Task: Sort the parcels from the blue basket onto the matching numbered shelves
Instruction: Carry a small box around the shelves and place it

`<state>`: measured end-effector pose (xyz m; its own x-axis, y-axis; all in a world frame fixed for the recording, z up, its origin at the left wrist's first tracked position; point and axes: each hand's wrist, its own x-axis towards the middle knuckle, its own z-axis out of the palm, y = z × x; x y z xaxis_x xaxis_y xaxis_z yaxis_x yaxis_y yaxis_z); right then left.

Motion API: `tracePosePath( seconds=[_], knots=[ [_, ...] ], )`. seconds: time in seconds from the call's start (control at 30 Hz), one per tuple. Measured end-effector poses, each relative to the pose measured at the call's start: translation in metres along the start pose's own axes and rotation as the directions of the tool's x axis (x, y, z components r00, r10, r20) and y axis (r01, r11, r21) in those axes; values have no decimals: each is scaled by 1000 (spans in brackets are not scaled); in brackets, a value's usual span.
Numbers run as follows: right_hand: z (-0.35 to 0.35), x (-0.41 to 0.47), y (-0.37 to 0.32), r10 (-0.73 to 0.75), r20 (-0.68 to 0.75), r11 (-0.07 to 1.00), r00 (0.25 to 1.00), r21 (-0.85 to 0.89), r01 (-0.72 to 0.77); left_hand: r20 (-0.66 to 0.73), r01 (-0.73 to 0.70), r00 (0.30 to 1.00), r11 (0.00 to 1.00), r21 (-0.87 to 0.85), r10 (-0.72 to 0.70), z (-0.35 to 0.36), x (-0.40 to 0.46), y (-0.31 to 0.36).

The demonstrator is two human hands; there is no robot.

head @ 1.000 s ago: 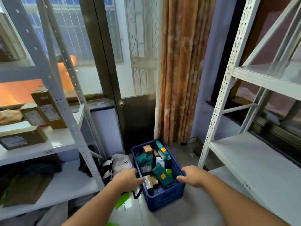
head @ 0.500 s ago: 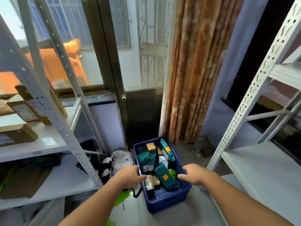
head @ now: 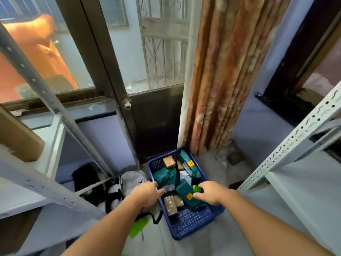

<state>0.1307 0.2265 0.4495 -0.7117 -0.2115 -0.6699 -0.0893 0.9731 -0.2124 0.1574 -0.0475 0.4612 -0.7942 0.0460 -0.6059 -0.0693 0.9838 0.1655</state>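
Both hands have moved inward over the blue basket [head: 186,224] at lower centre: left hand [head: 145,195] and right hand [head: 209,194] hover loosely open above green parcels [head: 186,194]. A bag [head: 129,182] lies left; shelf uprights [head: 287,145] flank the basket.

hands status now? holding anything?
Left hand: open, fingers reaching over the blue basket rim, holding nothing.
Right hand: open, fingers spread just above a green parcel, no grip visible.
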Motion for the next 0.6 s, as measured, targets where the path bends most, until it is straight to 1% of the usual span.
tracePosePath(
  seconds=[0.23, 0.4, 0.6],
  knots=[
    [-12, 41, 15, 2, 76, 1000, 997, 16, -3, 56, 10, 998, 1000, -19, -9, 6, 49, 9],
    [-15, 70, 39, -18, 137, 1000, 990, 28, 14, 84, 21, 996, 995, -100, -12, 20, 76, 31],
    [9, 138, 67, -60, 164, 998, 985, -19, 64, 62, -8, 998, 998, -55, 11, 56, 137, 44]
  ],
)
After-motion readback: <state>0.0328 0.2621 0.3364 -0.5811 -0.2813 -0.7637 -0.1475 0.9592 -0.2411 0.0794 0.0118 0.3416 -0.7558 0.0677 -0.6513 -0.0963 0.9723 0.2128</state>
